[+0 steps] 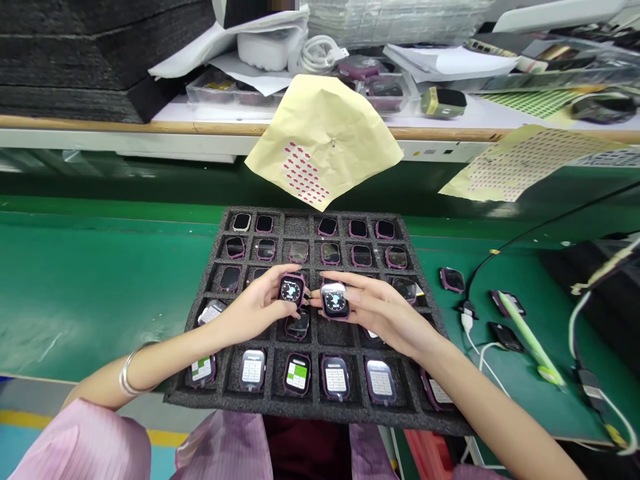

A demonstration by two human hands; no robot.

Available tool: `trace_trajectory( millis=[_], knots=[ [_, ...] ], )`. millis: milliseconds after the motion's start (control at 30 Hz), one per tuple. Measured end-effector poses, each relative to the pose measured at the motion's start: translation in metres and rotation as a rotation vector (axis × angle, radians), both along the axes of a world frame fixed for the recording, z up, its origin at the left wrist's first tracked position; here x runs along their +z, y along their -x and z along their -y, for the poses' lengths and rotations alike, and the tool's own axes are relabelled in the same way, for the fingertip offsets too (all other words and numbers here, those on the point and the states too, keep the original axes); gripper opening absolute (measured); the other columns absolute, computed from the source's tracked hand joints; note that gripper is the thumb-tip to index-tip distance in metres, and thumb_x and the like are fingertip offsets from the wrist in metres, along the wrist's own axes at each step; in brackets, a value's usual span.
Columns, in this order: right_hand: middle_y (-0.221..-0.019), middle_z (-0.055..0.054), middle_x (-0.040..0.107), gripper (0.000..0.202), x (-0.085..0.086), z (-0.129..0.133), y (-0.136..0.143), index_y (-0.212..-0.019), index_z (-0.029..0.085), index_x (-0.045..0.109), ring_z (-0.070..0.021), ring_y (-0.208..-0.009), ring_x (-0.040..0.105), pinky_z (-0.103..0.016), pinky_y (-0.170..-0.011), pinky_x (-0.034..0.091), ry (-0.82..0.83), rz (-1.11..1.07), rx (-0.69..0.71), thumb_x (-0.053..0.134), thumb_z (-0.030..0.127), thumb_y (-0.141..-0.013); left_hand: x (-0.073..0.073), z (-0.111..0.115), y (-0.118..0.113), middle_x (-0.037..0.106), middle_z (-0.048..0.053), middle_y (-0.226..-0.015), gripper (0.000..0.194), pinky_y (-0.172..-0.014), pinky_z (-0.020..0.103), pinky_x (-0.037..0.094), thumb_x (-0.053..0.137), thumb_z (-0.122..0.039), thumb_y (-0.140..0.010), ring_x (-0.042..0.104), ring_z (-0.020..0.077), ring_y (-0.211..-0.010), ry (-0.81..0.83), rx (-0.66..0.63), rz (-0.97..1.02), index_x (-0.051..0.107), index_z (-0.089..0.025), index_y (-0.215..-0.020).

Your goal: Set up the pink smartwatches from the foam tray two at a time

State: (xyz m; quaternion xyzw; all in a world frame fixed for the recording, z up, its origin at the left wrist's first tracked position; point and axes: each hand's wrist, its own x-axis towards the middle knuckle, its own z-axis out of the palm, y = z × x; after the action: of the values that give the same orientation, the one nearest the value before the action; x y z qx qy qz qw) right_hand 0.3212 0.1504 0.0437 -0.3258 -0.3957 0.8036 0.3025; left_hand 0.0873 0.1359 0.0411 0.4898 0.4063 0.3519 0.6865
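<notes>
My left hand [265, 300] is closed on a purple smartwatch body [291, 291], its screen lit with a clock face. Close beside it, my right hand [373, 303] grips a second purple smartwatch body [335, 299] showing a similar lit dial. Both are held above a black foam tray [240, 413] divided into square compartments. Many compartments hold more watch bodies: the back rows have dark screens, while in the front row several are lit, such as a watch with a white and green grid [297, 375]. My hands hide part of the middle rows.
Right of the tray, on the green table [100, 280], lie a loose watch [452, 279], a green pen [530, 337] and white cables [487, 360]. Yellow sticker sheets [345, 147] hang from the shelf edge behind. Stacked black foam [90, 60] stands at the back left.
</notes>
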Motion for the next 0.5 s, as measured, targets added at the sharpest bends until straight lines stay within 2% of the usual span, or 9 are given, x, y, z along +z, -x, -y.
trace_trajectory(
  millis=[167, 367, 500],
  knots=[
    [-0.118, -0.013, 0.067, 0.043, -0.0007, 0.0038, 0.0025, -0.125, 0.017, 0.058, -0.0286, -0.115, 0.060, -0.047, -0.099, 0.044, -0.055, 0.012, -0.074, 0.066, 0.020, -0.083, 0.0001, -0.0002, -0.0005, 0.062, 0.007, -0.104, 0.049, -0.082, 0.038, 0.057, 0.058, -0.011, -0.072, 0.061, 0.0175, -0.088, 0.064, 0.046, 0.030, 0.048, -0.014, -0.120],
    [-0.111, -0.010, 0.070, 0.043, 0.0003, 0.0069, 0.0061, -0.121, 0.019, 0.062, -0.0275, -0.105, 0.066, -0.048, -0.099, 0.045, -0.131, 0.065, -0.125, 0.069, 0.018, -0.079, -0.0016, 0.0013, -0.0011, 0.063, 0.007, -0.105, 0.044, -0.079, 0.037, 0.059, 0.057, -0.009, -0.074, 0.061, 0.0180, -0.090, 0.040, 0.031, 0.058, 0.051, -0.015, -0.117],
    [-0.113, -0.010, 0.070, 0.042, 0.0007, 0.0073, 0.0073, -0.120, 0.019, 0.063, -0.0271, -0.106, 0.065, -0.046, -0.100, 0.045, -0.164, 0.090, -0.137, 0.068, 0.017, -0.079, -0.0030, 0.0026, -0.0012, 0.062, 0.006, -0.107, 0.044, -0.080, 0.037, 0.059, 0.056, -0.008, -0.075, 0.061, 0.0180, -0.091, 0.028, 0.028, 0.058, 0.051, -0.015, -0.117]
  ],
)
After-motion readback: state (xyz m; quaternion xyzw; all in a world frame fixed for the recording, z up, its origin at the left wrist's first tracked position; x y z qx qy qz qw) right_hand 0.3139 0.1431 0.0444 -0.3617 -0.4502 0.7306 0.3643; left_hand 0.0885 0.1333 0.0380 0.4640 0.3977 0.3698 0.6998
